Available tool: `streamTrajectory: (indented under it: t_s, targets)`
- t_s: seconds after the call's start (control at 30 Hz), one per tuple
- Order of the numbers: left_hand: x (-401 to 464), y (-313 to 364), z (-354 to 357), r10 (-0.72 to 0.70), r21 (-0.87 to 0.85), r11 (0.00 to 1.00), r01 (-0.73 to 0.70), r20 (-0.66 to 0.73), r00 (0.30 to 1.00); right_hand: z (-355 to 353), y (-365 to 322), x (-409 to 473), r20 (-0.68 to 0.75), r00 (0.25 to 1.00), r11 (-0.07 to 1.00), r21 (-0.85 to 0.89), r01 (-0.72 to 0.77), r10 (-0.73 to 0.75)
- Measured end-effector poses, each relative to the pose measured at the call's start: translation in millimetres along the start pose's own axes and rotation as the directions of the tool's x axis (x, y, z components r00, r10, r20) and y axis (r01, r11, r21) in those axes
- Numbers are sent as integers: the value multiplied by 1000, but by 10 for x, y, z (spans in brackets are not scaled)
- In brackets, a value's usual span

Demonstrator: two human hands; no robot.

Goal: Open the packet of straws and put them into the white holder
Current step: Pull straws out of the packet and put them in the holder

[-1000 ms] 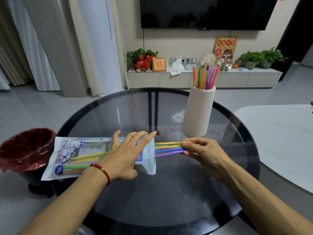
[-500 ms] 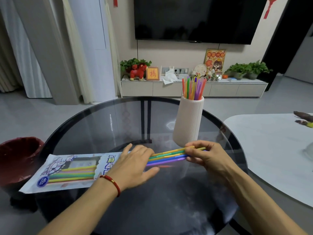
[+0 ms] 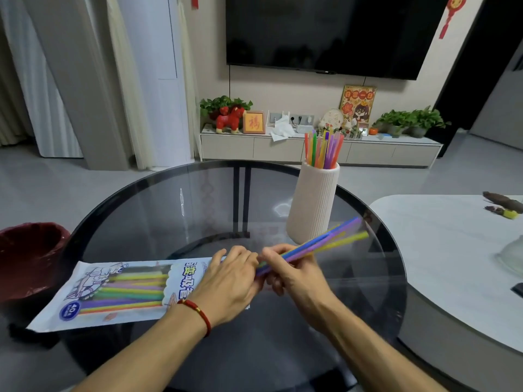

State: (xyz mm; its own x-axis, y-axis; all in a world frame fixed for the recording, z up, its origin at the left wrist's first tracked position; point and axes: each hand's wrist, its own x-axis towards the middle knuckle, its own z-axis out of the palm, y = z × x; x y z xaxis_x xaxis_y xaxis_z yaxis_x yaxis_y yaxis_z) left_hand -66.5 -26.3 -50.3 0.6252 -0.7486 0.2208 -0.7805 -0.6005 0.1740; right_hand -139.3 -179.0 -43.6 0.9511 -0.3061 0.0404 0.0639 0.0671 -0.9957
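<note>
The straw packet point(image 3: 113, 292) lies flat on the round glass table point(image 3: 169, 199), left of centre, with several coloured straws still inside. My left hand point(image 3: 229, 278) rests on the packet's open right end, pressing it down. My right hand point(image 3: 294, 275) grips a bundle of straws point(image 3: 334, 239) that points up and to the right, its tips blurred beside the holder's base. The white ribbed holder point(image 3: 314, 205) stands upright at the table's far right with several straws point(image 3: 324, 149) sticking out of its top.
A dark red bin point(image 3: 28, 258) stands on the floor at the left of the table. A white table point(image 3: 452, 250) with small items lies close on the right. A TV unit with plants and ornaments runs along the back wall.
My right hand has pulled the bundle of straws clear of the packet and tilted it up toward the holder. My left hand stays on the packet's open end.
</note>
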Motion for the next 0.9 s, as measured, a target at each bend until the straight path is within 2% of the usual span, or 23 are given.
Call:
streamTrajectory:
  t_s: [0.1,0.17,0.27,0.37,0.53,0.7,0.83,0.9]
  targets:
    - [-29,-53,-3,-54,-101,994,50,-33,998,-79,-198,43,-204,976,989,-139,53,-81]
    - [-53,-120,-9,-94,-154,984,91,-17,995,-326,-453,60,-283,948,978,-185,98,-148]
    - [-82,-154,8,-85,-158,984,84,-3,996,-595,-783,115,-261,929,915,-374,153,-262]
    - [-84,-122,27,-82,-147,986,76,-36,996,-679,-941,322,-228,922,762,-640,99,-312]
    - [-117,-90,57,-89,-154,985,81,-49,995,-552,-645,450,-76,962,503,-861,70,-264]
    - [-113,-90,67,-96,-191,978,87,-38,995,-554,-530,528,-103,961,565,-823,63,-258]
    - [-101,-83,63,-94,-197,977,82,-49,994,-475,-408,489,-62,979,525,-850,49,-193]
    - [-94,-77,48,-81,-213,975,63,-76,994,-480,-352,477,-105,973,562,-826,31,-207]
